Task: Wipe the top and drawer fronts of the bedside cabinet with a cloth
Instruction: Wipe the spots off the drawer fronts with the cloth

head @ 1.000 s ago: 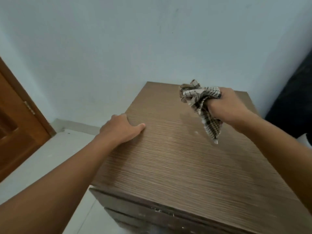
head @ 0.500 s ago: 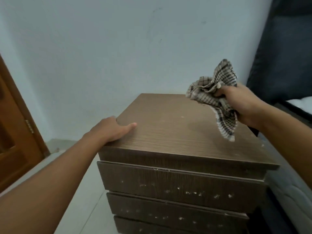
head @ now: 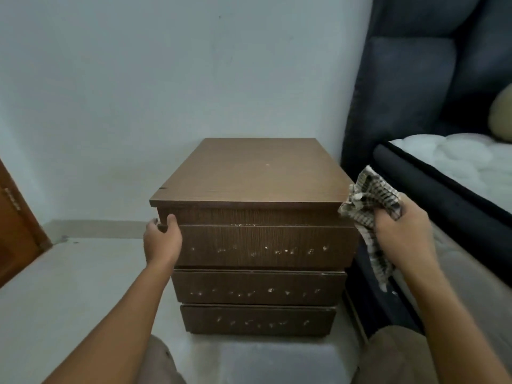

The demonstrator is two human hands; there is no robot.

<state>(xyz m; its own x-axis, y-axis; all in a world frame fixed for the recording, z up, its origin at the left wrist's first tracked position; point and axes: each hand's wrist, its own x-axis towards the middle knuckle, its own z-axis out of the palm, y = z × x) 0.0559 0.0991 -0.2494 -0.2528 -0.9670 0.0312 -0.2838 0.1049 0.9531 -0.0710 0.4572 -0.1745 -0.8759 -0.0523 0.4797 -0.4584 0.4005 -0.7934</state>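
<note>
The brown wooden bedside cabinet (head: 249,173) stands against the pale wall, with three drawer fronts facing me. The top drawer front (head: 266,246), the middle one (head: 257,286) and the bottom one (head: 257,320) all carry rows of pale specks. My left hand (head: 162,239) grips the left end of the top drawer front, thumb over its upper edge. My right hand (head: 399,234) is held off the cabinet's upper right corner, closed on a crumpled checked cloth (head: 368,200) whose tail hangs down beside the drawers.
A dark upholstered bed frame and headboard (head: 401,106) stand close on the right, with a white mattress (head: 465,162). A wooden door (head: 13,225) is at the left edge. Pale floor tiles (head: 69,286) lie to the left, and my knees show at the bottom.
The view has dropped low and pulled back, facing the drawers. My left hand left the top for the top drawer's left end. My right hand came off the top with the cloth.
</note>
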